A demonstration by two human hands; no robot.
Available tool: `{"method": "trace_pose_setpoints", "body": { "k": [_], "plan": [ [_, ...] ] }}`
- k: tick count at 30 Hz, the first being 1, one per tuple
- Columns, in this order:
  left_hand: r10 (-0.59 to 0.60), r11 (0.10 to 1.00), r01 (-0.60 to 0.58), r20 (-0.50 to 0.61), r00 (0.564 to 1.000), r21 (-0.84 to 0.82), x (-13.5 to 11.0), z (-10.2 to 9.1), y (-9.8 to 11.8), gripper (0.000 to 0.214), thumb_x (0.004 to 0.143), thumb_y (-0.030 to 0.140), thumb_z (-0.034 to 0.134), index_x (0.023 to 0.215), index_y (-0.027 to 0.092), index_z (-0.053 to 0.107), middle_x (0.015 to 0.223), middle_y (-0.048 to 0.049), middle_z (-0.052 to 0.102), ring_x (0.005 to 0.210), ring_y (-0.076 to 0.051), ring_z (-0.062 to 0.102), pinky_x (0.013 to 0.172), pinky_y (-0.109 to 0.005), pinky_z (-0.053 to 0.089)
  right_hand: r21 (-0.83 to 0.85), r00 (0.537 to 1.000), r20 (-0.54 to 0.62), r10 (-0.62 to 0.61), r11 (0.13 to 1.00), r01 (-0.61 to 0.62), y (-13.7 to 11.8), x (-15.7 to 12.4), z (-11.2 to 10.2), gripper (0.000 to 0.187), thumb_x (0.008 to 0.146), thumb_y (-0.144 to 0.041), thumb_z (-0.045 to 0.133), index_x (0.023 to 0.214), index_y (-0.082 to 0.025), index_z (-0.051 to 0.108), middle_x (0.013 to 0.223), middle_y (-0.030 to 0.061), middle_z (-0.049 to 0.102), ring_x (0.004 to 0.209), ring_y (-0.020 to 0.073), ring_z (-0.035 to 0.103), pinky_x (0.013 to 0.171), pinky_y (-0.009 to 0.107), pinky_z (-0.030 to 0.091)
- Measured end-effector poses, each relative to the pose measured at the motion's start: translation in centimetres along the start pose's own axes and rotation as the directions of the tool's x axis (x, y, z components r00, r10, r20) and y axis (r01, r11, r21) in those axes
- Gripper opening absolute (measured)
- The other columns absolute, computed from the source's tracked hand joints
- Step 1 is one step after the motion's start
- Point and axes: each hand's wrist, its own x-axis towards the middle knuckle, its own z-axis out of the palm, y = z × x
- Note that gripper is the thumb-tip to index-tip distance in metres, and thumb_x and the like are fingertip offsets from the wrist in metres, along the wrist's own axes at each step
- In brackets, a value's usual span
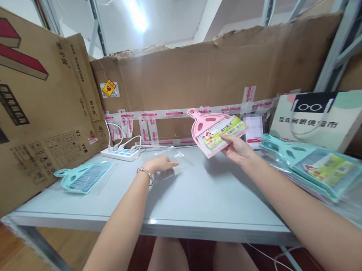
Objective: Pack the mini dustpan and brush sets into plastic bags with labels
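My right hand (pixel 236 148) is closed on a pink dustpan-and-brush set (pixel 213 129) with a yellow label, and holds it tilted above the grey table (pixel 198 201). My left hand (pixel 161 164), with a bracelet on the wrist, rests palm down on a clear plastic bag (pixel 167 161) lying on the table; its fingers lie flat. A stack of teal dustpan sets (pixel 315 164) in clear wrap lies to the right of my right arm. One more teal dustpan set (pixel 84 176) in a clear bag lies at the table's left.
Cardboard walls (pixel 214 74) close in the back and left of the table. A white power strip (pixel 120 154) with plugged cables sits at the back left. A paper bag printed with glasses (pixel 320 118) stands at the back right. My knees show under the front edge.
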Motion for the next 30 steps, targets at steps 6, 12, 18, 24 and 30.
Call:
{"method": "trace_pose_setpoints", "body": {
  "k": [6,12,18,24,30],
  "plan": [
    [0.046,0.981,-0.011,-0.176,0.983,0.192,-0.6,-0.3,0.9,0.040,0.059,0.047,0.066,0.035,0.020,0.049,0.042,-0.0071,0.052,0.063,-0.026,0.058,0.066,-0.032,0.036,0.015,0.998,0.001,0.066,0.998,-0.066,-0.2,-0.6,0.4,0.019,0.071,-0.009,0.058,0.087,-0.020,0.056,0.097,0.0030,0.068,0.096,0.0183,0.063,0.079,0.032,0.055],
    [0.107,0.953,-0.044,-0.197,0.974,0.300,-0.2,3.4,1.4,0.032,0.051,0.047,0.072,0.057,0.018,0.059,0.077,-0.0145,0.067,0.083,-0.032,0.060,0.074,-0.035,0.040,-0.047,0.989,0.027,0.146,0.988,-0.145,-0.2,-0.8,0.5,0.020,0.072,-0.008,0.059,0.090,-0.016,0.059,0.091,0.0060,0.069,0.088,0.0185,0.065,0.079,0.032,0.054],
    [0.058,0.911,0.028,-0.196,0.979,0.412,0.2,2.8,1.0,0.006,0.056,0.016,0.066,0.059,0.017,0.062,0.075,-0.0116,0.067,0.082,-0.028,0.062,0.075,-0.035,0.042,-0.234,0.947,0.138,0.290,0.939,-0.254,-0.6,-0.9,-0.3,0.021,0.074,-0.004,0.057,0.093,-0.011,0.062,0.088,0.0089,0.071,0.080,0.0171,0.067,0.083,0.031,0.052],
    [0.128,0.894,0.048,-0.356,0.926,0.446,0.2,1.0,0.9,0.011,0.071,0.013,0.052,0.074,0.016,0.062,0.088,-0.0128,0.065,0.087,-0.025,0.059,0.074,-0.034,0.042,-0.351,0.904,0.180,0.388,0.884,-0.309,-1.0,-1.4,-0.9,0.019,0.071,-0.001,0.058,0.088,-0.008,0.064,0.080,0.0115,0.071,0.070,0.0185,0.068,0.075,0.032,0.055],
    [0.389,0.861,-0.185,-0.378,0.840,0.475,0.0,1.4,1.8,0.016,0.079,0.010,0.042,0.079,0.016,0.057,0.087,-0.0086,0.058,0.082,-0.018,0.054,0.073,-0.029,0.042,-0.307,0.891,0.232,0.390,0.899,-0.313,0.4,-1.7,0.1,0.023,0.069,-0.001,0.061,0.091,-0.010,0.064,0.085,0.0097,0.072,0.073,0.0184,0.068,0.078,0.032,0.054]
  ]
}}
